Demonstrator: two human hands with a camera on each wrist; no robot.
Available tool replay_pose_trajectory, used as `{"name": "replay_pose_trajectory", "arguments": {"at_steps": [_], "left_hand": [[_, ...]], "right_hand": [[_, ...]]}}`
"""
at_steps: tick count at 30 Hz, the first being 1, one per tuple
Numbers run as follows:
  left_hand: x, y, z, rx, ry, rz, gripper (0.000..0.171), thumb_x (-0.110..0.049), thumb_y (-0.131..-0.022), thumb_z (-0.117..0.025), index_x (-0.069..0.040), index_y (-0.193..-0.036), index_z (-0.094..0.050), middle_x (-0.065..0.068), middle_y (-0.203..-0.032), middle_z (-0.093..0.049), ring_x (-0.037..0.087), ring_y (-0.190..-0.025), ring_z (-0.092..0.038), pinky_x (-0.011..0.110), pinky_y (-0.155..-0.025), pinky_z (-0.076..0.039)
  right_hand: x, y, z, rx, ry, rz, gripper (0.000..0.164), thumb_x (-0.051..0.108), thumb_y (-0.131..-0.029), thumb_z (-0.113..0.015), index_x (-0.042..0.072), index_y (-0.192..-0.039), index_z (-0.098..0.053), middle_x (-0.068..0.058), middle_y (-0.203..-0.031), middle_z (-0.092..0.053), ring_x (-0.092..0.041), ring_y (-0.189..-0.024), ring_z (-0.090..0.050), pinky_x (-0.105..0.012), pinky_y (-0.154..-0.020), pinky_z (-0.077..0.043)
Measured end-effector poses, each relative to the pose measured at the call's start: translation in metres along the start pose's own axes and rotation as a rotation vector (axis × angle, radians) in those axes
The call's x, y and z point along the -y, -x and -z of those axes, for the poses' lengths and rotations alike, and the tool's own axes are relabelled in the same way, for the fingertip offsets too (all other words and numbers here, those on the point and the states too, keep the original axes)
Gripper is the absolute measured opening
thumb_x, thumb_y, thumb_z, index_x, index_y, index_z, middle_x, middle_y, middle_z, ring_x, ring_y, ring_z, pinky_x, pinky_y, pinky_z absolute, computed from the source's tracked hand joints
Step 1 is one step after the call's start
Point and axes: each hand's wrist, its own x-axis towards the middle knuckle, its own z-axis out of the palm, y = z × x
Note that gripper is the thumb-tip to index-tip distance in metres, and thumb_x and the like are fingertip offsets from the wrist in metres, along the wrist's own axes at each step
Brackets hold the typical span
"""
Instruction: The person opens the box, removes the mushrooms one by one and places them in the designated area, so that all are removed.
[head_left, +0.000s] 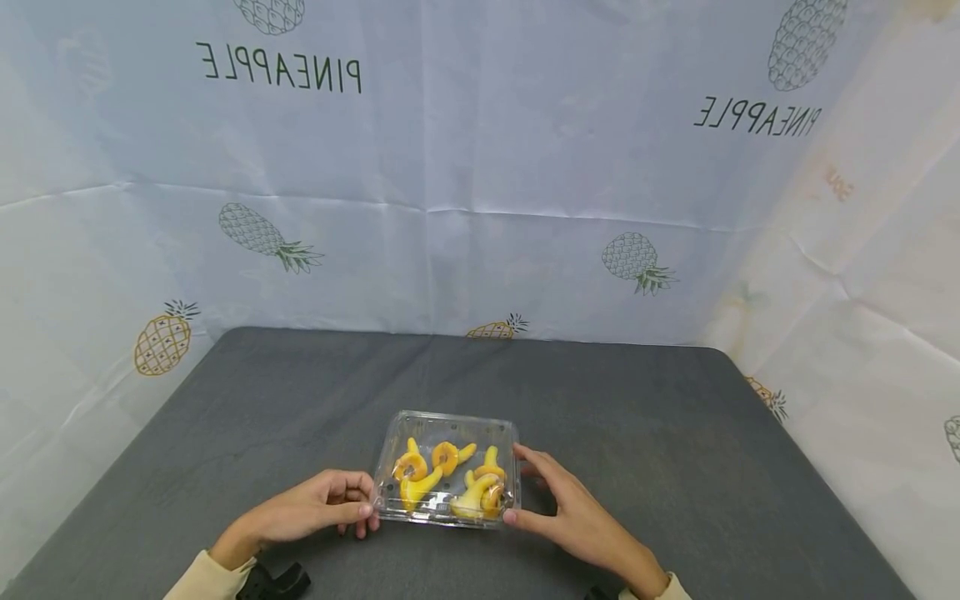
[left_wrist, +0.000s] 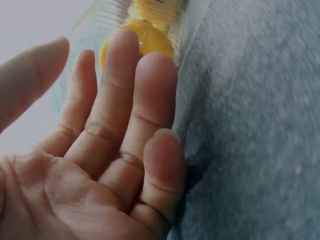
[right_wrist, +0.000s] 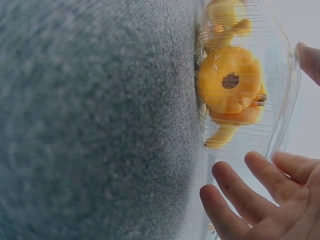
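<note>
Head view: left hand (head_left: 318, 506), loosely curved, and right hand (head_left: 573, 510), spanning wide, are flanking the box (head_left: 442, 423); it is probably feeling light, flexing easily, favouring gentle end holds.

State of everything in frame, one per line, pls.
clear container: flat on the table, looks closed
yellow mushroom-shaped pieces: inside the container, lying at different angles
left hand: at the container's left side, fingers partly bent
right hand: at the container's right side, thumb and forefinger at its edge
table: gray surface
backdrop: hanging, creased, lettering mirrored
</note>
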Motion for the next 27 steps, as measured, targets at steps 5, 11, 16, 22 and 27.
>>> {"name": "replay_pose_trajectory", "arguments": {"at_steps": [5,11,16,22,27], "left_hand": [[0.0009,-0.0009,-0.0023,-0.001,0.062,0.015,0.031,-0.01,-0.105,-0.045,0.021,-0.111,-0.049,-0.003,-0.099,-0.072,0.004,-0.084,-0.066,0.016,-0.068,-0.053],[-0.001,-0.0025,-0.0047,-0.036,0.123,0.077,0.026,-0.013,-0.104,-0.048,0.011,-0.107,-0.056,-0.002,-0.096,-0.072,0.006,-0.084,-0.066,0.016,-0.069,-0.052],[-0.0024,-0.0033,-0.0061,-0.052,0.164,0.095,0.013,-0.013,-0.103,-0.049,-0.007,-0.103,-0.061,-0.004,-0.094,-0.072,0.005,-0.082,-0.065,0.018,-0.071,-0.053],[-0.0044,-0.0039,-0.008,-0.059,0.194,0.09,0.013,-0.013,-0.101,-0.05,-0.011,-0.098,-0.062,-0.008,-0.09,-0.072,0.004,-0.08,-0.064,0.02,-0.073,-0.054],[-0.0055,-0.0042,-0.0091,-0.053,0.2,0.094,0.013,-0.013,-0.1,-0.05,-0.013,-0.094,-0.061,-0.008,-0.089,-0.072,0.004,-0.08,-0.064,0.02,-0.074,-0.054]], "right_hand": [[0.0005,-0.0002,0.0006,0.001,0.006,-0.012,0.082,0.051,-0.086,-0.073,0.02,-0.153,-0.036,-0.005,-0.151,-0.045,-0.029,-0.133,-0.052,-0.056,-0.106,-0.047],[0.0023,-0.0005,0.0009,-0.004,0.001,-0.012,0.08,0.048,-0.087,-0.072,0.02,-0.153,-0.037,-0.008,-0.151,-0.046,-0.033,-0.132,-0.053,-0.058,-0.105,-0.047],[0.0033,-0.0002,0.0007,-0.003,-0.005,-0.002,0.079,0.048,-0.088,-0.072,0.021,-0.153,-0.036,-0.009,-0.152,-0.045,-0.033,-0.132,-0.053,-0.058,-0.104,-0.048],[0.0013,0.0007,-0.0003,-0.002,-0.009,0.02,0.079,0.049,-0.088,-0.071,0.021,-0.154,-0.035,-0.008,-0.152,-0.045,-0.032,-0.132,-0.053,-0.057,-0.103,-0.048],[0.0011,0.0008,-0.0012,-0.002,-0.001,0.029,0.08,0.05,-0.088,-0.07,0.021,-0.154,-0.035,-0.007,-0.152,-0.045,-0.031,-0.132,-0.053,-0.054,-0.103,-0.049]]}}
